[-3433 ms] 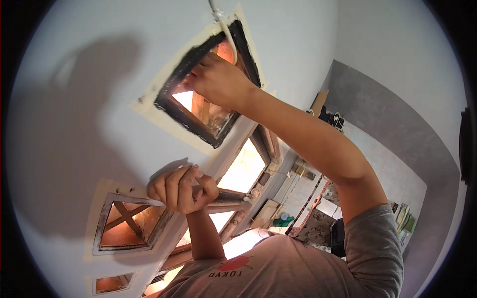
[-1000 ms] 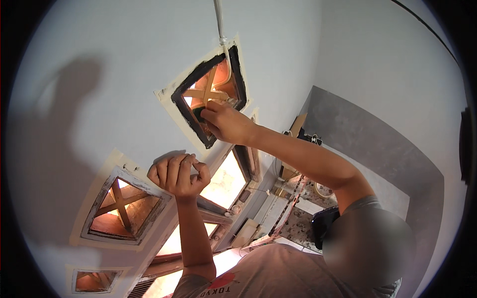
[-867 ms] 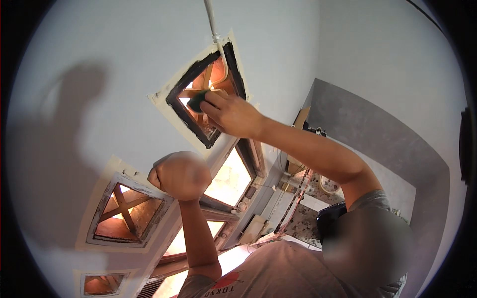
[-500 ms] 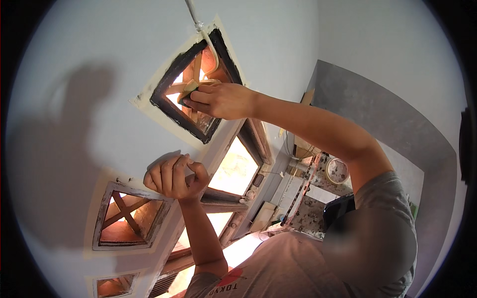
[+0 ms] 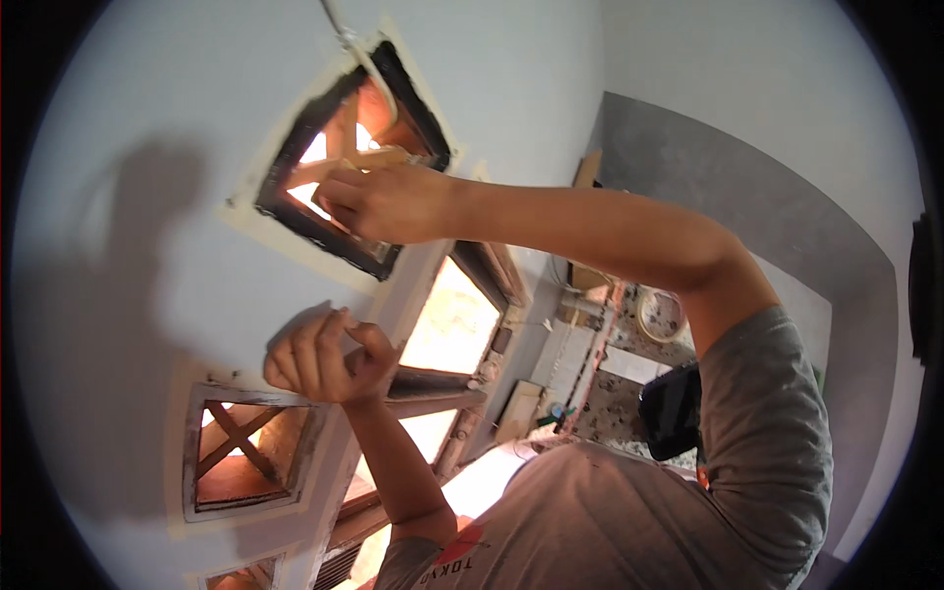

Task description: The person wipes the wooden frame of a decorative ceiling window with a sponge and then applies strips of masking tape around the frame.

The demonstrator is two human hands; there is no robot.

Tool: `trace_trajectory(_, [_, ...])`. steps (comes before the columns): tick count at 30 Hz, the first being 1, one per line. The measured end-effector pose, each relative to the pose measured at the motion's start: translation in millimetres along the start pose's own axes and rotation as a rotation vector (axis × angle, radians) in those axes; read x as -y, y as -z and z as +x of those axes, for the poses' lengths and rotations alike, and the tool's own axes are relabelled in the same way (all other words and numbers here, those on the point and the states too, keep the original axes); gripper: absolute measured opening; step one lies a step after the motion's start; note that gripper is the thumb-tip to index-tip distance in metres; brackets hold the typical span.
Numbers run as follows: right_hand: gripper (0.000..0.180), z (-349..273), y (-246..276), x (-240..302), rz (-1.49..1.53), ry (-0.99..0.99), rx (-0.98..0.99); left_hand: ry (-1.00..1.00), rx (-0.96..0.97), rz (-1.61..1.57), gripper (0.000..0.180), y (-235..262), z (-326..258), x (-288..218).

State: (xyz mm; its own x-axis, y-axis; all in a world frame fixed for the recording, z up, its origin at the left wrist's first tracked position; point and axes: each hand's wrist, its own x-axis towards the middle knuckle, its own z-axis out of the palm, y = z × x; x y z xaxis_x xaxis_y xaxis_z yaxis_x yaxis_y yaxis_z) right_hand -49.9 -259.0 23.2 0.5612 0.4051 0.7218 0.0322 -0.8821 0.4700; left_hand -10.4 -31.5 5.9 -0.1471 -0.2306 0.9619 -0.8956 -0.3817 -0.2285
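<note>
My right hand (image 5: 383, 202) is closed at the lower part of a diamond-tilted wall vent with a black-painted frame (image 5: 418, 98). A brown wooden cross (image 5: 346, 128) fills the vent. The fingers are pinched inside the opening; what they grip, a small tan and dark folded piece in the earlier view, is now mostly hidden behind them. My left hand (image 5: 329, 359) is loosely curled with the palm side showing and nothing visible in it. Its knuckles are close to the pale wall, between the black-framed vent and a second, grey-framed vent (image 5: 192, 452).
A pale cable (image 5: 382, 84) runs down the wall into the upper vent. Masking tape (image 5: 258, 192) borders the frame. Bright window panes (image 5: 450, 317) stand beside my left arm. Lower down are a round bucket (image 5: 661, 315), boards and a spattered floor (image 5: 605, 418).
The whole view has shifted, so the vents sit further left. My right hand has moved slightly lower against the black frame, covering the held piece. My left hand keeps its curl.
</note>
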Motion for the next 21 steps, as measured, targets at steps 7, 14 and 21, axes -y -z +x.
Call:
trace_trajectory(7, [0.027, 15, 36, -18, 0.847, -0.379, 0.436, -0.048, 0.008, 0.060, 0.008, 0, -9, 5])
trace_trajectory(14, [0.017, -49, 21, -52, 0.881, -0.138, 0.083, -0.011, 0.003, 0.015, 0.009, 1, 0, 0])
trace_trajectory(21, [0.034, -49, 23, -40, 0.649, -0.324, -0.110, 0.007, -0.013, 0.017, 0.013, -3, -9, 7])
